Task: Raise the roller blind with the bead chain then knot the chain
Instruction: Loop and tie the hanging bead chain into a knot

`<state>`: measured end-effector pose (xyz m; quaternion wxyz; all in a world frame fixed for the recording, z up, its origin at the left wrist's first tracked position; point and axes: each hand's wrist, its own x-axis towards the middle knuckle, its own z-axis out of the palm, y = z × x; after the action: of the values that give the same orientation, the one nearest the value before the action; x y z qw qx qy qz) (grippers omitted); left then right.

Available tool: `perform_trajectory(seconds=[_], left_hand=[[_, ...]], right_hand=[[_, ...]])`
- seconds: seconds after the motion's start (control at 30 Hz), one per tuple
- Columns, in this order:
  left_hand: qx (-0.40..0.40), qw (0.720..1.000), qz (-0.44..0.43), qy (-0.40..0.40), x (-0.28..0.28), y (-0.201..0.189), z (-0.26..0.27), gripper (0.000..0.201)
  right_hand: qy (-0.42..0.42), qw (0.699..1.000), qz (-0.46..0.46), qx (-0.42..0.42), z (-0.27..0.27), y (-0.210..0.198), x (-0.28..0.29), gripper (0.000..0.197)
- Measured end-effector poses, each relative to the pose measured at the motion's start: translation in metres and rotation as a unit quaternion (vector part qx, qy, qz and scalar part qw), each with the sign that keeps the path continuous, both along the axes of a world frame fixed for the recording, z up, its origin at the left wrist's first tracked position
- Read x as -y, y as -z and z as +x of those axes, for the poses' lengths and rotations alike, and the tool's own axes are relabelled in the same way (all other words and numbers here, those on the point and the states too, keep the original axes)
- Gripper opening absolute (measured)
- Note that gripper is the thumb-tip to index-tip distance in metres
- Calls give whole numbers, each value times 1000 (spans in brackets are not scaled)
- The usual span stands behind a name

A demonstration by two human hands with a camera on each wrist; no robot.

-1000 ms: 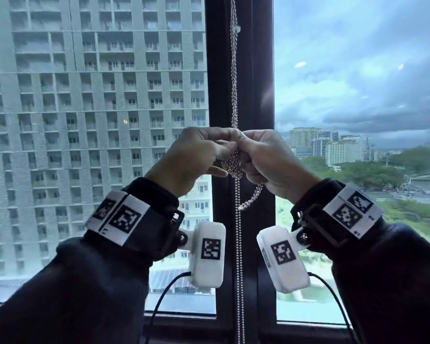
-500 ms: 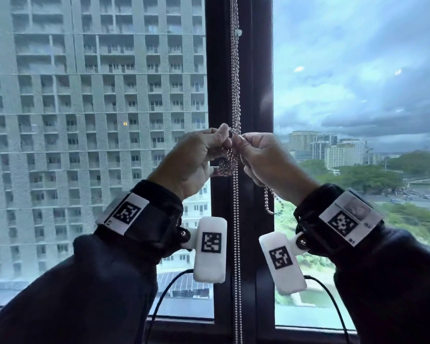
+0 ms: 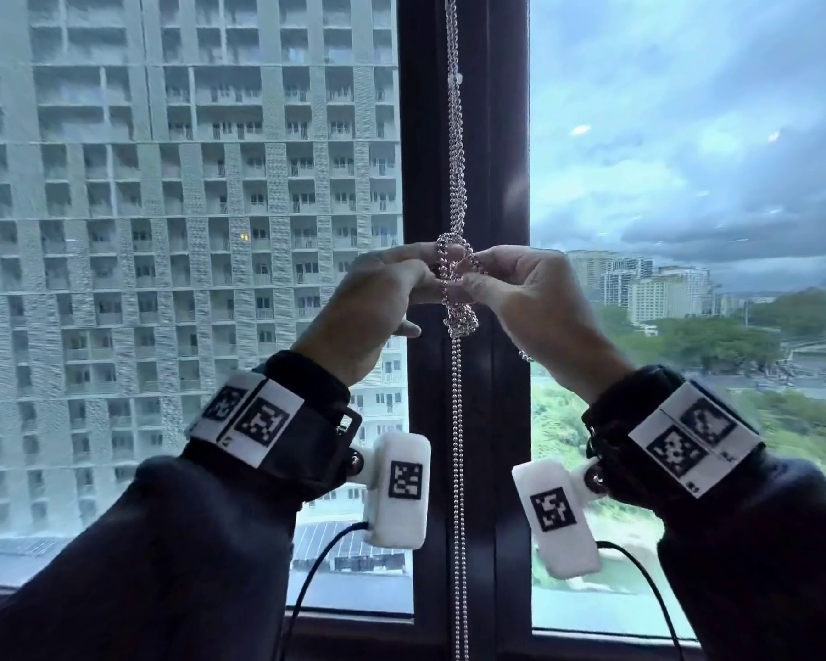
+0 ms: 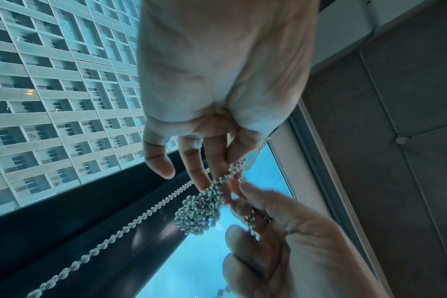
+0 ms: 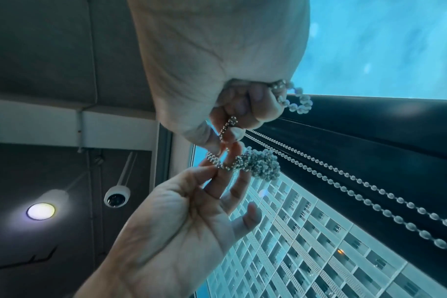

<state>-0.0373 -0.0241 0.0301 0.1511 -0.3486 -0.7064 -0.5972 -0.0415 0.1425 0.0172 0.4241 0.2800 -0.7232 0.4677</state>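
A silver bead chain (image 3: 455, 150) hangs down the dark window mullion, and a bunched knot (image 3: 459, 322) sits in it at hand height. My left hand (image 3: 416, 279) pinches the chain just above the bunch with thumb and fingers. My right hand (image 3: 487, 283) pinches it from the other side, and a small loop (image 3: 451, 245) stands above our fingertips. In the left wrist view my left hand (image 4: 225, 173) grips strands beside the bunch (image 4: 199, 211). From the right wrist, my right hand (image 5: 230, 129) holds a strand, with a short loose end (image 5: 300, 102) curling out of its fist. No blind covers the glass.
The dark mullion (image 3: 506, 183) stands right behind the chain, with glass panes on either side. The window's lower frame (image 3: 354, 632) runs below my forearms. Two free chain strands (image 5: 345, 181) hang on downward. Overhead are a ceiling lamp (image 5: 40, 211) and a dome camera (image 5: 116, 196).
My hands have drawn slightly apart and a loop now stands above the fingertips. The loose length that dangled under my right hand has been pulled up into its grip.
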Motion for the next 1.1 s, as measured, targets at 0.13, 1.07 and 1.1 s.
perform_trajectory(seconds=[0.13,1.07,1.1], left_hand=[[1,998,41,-39,-5,3,-10,18],[130,985,113,18,-26,-7,-14,14],[140,982,125,32,-26,-7,-14,19]], right_hand=[[83,991,81,-71,-7,6,6,20],[242,964,67,-87,-9,7,6,51],[237,967,51,-78,-11,5,4,51]])
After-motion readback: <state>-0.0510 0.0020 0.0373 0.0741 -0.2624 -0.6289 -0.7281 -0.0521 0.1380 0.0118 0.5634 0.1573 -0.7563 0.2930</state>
